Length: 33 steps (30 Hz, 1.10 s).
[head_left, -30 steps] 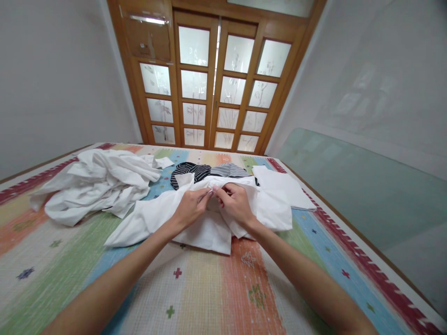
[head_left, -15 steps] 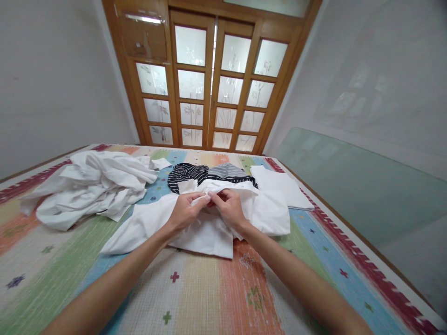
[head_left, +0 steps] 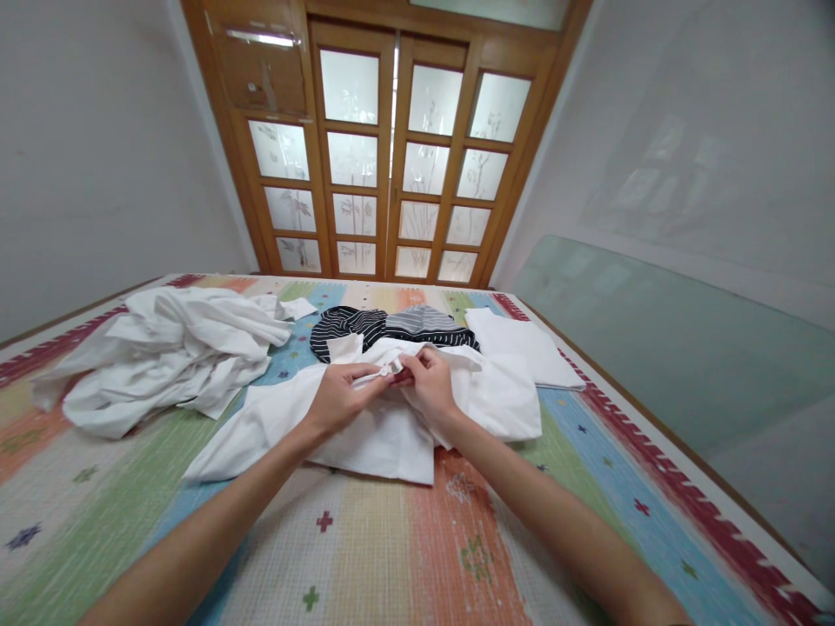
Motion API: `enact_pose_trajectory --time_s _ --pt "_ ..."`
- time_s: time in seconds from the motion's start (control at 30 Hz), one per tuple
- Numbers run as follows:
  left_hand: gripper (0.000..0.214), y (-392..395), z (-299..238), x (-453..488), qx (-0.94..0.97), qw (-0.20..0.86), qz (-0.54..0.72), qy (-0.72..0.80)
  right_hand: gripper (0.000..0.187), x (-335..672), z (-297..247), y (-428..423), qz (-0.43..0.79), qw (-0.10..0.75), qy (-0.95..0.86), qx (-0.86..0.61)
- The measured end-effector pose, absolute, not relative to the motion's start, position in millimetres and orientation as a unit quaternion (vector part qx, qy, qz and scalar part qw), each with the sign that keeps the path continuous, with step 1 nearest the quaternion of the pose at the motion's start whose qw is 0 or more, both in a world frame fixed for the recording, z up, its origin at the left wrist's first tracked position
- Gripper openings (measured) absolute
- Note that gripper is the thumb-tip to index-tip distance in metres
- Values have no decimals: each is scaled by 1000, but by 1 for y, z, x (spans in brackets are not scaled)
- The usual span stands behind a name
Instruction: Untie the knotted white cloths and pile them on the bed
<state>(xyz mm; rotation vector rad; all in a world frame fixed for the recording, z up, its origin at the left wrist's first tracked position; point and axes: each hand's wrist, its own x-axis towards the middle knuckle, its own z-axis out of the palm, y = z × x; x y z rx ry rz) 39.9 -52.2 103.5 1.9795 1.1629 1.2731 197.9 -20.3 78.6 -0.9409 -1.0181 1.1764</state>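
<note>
A white shirt [head_left: 384, 443] lies spread in front of me, one sleeve out to each side. My left hand [head_left: 343, 396] pinches the front edge of the shirt between thumb and fingers, beside a small pale button [head_left: 384, 370]. Close on its right, my right hand [head_left: 427, 382] grips the facing edge of the same shirt, fingertips nearly touching the left ones. Whether the button sits in a hole is too small to tell. Behind the collar lies a black and grey striped cloth item [head_left: 391, 326], partly covered by the shirt.
A crumpled heap of white clothes [head_left: 176, 348] lies on the left. At the right a folded white cloth [head_left: 522, 343] rests partly behind the sleeve. The colourful striped sheet [head_left: 365, 556] covers the surface; a pale green panel [head_left: 684, 348] leans along the right wall.
The fingertips have drawn slightly apart, baring the button between them. My right fingers have lifted a little, pulling the shirt edge. The view has shifted slightly.
</note>
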Motion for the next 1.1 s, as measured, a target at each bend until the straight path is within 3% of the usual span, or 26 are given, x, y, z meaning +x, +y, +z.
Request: enact_pose_trajectory --time_s 0.23,0.37,0.47,0.53,0.63,0.7,0.77,0.83,0.93,1.1 --pt "22 -50 156 -13 742 -28 493 453 27 250 121 9 394 718 -384 -426" --pt "18 -53 202 -20 689 -180 536 454 25 258 168 18 226 797 -423 -367" --pt "21 -50 225 -13 634 -219 586 454 28 254 195 28 102 821 -443 -344" --pt "25 -41 227 -12 628 -195 589 470 28 250 203 36 116 809 -458 -348" --pt "28 -20 213 -21 706 -28 497 503 25 247 197 43 266 717 -488 -420" --pt "25 -6 198 -31 758 125 405 496 26 246 184 41 392 572 -539 -478" --pt "24 1 185 -38 779 191 351 483 32 243 169 34 478 407 -599 -496" --pt "32 0 179 -38 805 177 322 466 42 236 154 26 515 317 -634 -481" --pt "43 -14 181 -23 861 132 281 402 53 223 142 16 582 312 -610 -438" --pt "28 -34 185 6 890 79 240 379 46 211 142 2 631 289 -596 -404"
